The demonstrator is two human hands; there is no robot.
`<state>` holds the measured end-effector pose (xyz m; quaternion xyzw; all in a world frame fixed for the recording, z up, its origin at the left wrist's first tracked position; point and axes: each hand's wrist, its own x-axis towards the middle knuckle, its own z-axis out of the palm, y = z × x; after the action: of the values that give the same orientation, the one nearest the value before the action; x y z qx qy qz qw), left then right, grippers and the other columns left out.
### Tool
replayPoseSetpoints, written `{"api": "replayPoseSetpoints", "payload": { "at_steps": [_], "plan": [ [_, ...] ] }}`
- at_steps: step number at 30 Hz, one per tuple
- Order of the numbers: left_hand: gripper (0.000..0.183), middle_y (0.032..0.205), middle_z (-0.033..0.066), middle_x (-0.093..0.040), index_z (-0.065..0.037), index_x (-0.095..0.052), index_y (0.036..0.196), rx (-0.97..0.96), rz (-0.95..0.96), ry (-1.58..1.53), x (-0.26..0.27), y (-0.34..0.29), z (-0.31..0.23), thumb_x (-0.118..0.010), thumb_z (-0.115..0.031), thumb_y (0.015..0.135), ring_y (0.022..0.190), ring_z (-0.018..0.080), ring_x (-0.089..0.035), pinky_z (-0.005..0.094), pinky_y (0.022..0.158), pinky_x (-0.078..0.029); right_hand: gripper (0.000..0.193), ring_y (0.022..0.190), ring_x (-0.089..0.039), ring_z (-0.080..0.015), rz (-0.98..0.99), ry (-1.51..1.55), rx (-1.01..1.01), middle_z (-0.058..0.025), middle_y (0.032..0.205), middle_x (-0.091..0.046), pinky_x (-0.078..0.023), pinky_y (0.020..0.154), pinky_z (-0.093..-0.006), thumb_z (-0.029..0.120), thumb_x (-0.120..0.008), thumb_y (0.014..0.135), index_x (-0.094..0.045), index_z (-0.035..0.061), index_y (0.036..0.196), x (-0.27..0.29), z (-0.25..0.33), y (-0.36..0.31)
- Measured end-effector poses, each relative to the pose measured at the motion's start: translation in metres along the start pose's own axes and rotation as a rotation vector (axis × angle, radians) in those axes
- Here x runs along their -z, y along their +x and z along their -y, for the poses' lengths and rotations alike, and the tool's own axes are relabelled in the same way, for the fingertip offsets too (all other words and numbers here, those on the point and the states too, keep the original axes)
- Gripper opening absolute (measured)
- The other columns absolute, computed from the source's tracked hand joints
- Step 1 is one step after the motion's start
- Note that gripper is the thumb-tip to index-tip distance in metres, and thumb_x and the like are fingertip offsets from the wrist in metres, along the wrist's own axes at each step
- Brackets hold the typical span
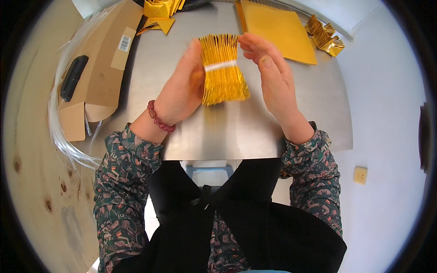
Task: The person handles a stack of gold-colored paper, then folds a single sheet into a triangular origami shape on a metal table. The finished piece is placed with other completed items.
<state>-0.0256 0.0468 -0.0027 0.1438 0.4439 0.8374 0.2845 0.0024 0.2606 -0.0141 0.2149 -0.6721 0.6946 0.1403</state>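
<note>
Above the metal table, a thick bundle of folded gold paper (224,85) stands on edge with its many layers packed side by side. A white band (221,65) wraps its middle, and the layers fan out below it. My left hand (180,91) is closed on the bundle's left side; part of its fingers is hidden behind the paper. On the other side, my right hand (276,79) is open, fingers stretched out and thumb apart. Its fingertips are at the bundle's upper right corner; whether they touch it I cannot tell.
A cardboard box (107,75) lies at the left with a black object (73,78) on it and white strips (57,123) beside it. Folded gold pieces (157,25) sit at the far left. A yellow stack of sheets (277,29) and gold bundles (325,36) lie far right.
</note>
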Motion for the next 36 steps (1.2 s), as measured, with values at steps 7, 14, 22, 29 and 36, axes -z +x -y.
{"api": "replayPoseSetpoints", "payload": {
  "at_steps": [7, 14, 22, 29, 36],
  "plan": [
    [0.075, 0.142, 0.0154, -0.065, -0.005, -0.048, 0.157, -0.006, -0.058, -0.182, 0.004, 0.004, -0.008, -0.038, -0.063, 0.111, 0.131, 0.0297, -0.063, 0.051, 0.113, -0.051, 0.057, 0.135, -0.056, -0.0242, 0.062, -0.161, 0.088, -0.0128, 0.148, -0.061, -0.04, 0.116, -0.0387, 0.033, -0.065, 0.103, -0.055, 0.0002, 0.149, 0.002, 0.0, -0.001],
    [0.057, 0.144, 0.013, -0.063, -0.008, -0.047, 0.155, -0.023, 0.1, -0.039, 0.005, 0.002, -0.007, -0.047, -0.046, 0.114, 0.135, 0.0262, -0.061, 0.0455, 0.112, -0.054, 0.069, 0.139, -0.052, -0.03, 0.114, -0.592, 0.454, -0.0163, 0.155, -0.056, -0.039, 0.118, -0.0418, 0.027, -0.085, 0.086, -0.062, 0.0031, 0.146, 0.002, 0.01, 0.001],
    [0.051, 0.136, 0.0061, -0.065, -0.008, -0.056, 0.148, -0.025, 0.171, -0.042, -0.001, 0.0, 0.002, -0.053, -0.046, 0.113, 0.127, 0.0139, -0.065, 0.0312, 0.106, -0.056, 0.053, 0.141, -0.051, -0.033, 0.134, -0.626, 0.554, -0.0076, 0.15, -0.064, -0.041, 0.117, -0.0437, 0.032, -0.093, 0.074, -0.081, 0.0172, 0.124, -0.004, 0.013, 0.004],
    [0.057, 0.134, 0.0052, -0.065, -0.008, -0.058, 0.144, -0.021, 0.126, -0.06, -0.008, -0.005, 0.006, -0.05, -0.054, 0.112, 0.121, 0.0117, -0.065, 0.029, 0.102, -0.056, 0.048, 0.143, -0.054, -0.0318, 0.151, -0.57, 0.546, -0.0044, 0.139, -0.073, -0.041, 0.119, -0.046, 0.031, -0.091, 0.078, -0.082, 0.0184, 0.124, -0.007, 0.01, 0.002],
    [0.058, 0.132, 0.0053, -0.066, -0.007, -0.059, 0.142, 0.023, 0.057, -0.129, -0.015, -0.011, 0.006, -0.051, -0.056, 0.112, 0.119, 0.0118, -0.066, 0.0284, 0.101, -0.056, 0.045, 0.139, -0.061, -0.0308, 0.172, -0.606, 0.567, -0.0044, 0.133, -0.076, -0.038, 0.121, -0.0503, 0.028, -0.091, 0.079, -0.082, 0.0175, 0.122, -0.01, 0.013, 0.001]
  ]
}}
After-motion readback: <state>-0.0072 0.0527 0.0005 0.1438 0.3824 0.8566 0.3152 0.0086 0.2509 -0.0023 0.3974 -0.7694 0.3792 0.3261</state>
